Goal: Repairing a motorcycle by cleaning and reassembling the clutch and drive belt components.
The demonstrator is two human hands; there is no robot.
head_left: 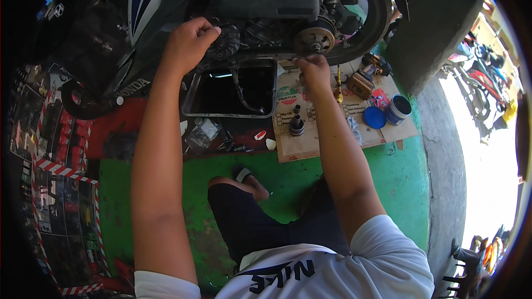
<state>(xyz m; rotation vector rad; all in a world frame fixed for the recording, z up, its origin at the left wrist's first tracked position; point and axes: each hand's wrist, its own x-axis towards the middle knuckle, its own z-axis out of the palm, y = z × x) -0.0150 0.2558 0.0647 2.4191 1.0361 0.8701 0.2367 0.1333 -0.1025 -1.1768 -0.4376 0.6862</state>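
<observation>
In front of me is a scooter's uncovered drive side. My left hand (191,46) is closed at the finned drive pulley (226,43), its thumb toward the fins. Whatever its curled fingers grip is hidden. Just below the round clutch drum (314,40), my right hand (315,73) has its fingers drawn together in a pinch. What lies between them is too small to make out. Under the engine, a metal tray (227,115) holds a dark belt-like strip (239,88), which hangs over dark liquid or a dark bottom.
Flattened cardboard (327,145) lies right of the tray. On it are sockets (297,126), a cordless impact driver (363,81), a yellow-handled screwdriver (338,91), a blue lid (374,117) and an open tub (398,109). A plastic bag (205,131) and small parts lie left. A pillar (438,33) stands right.
</observation>
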